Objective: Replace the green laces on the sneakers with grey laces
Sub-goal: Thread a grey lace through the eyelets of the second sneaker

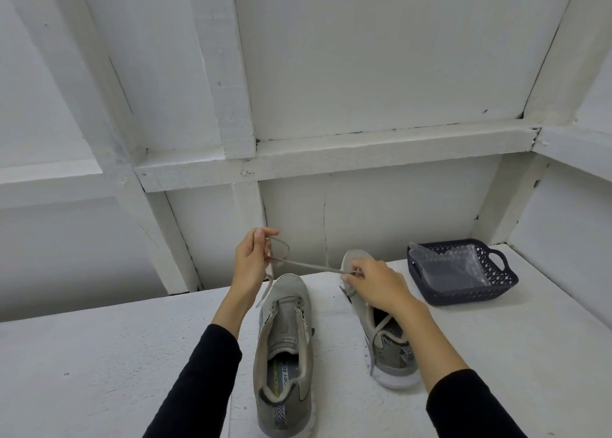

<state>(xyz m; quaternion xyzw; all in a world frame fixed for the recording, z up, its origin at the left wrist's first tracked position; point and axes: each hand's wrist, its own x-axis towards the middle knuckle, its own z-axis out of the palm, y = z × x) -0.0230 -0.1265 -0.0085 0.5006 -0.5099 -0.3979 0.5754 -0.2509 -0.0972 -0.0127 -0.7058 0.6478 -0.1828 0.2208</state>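
White ledge (pixel 116 338): lace (pixel 311 266) between hands.

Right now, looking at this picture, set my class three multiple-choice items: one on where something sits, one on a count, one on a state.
1. Where is the dark basket?
A. Right of both shoes, on the white table
B. Between the two shoes
C. On the floor

2. How many shoes are on the table?
A. One
B. Two
C. Three

3. What is the state of the lace between the hands?
A. Lying loose on the table
B. Tied in a bow
C. Stretched taut in the air, held at both ends

Answers:
1. A: the basket sits beyond the right shoe, with a clear plastic bag inside.
2. B: only the left shoe and the right one show.
3. C: the left hand and the right hand each pinch the lace, which runs straight between them.
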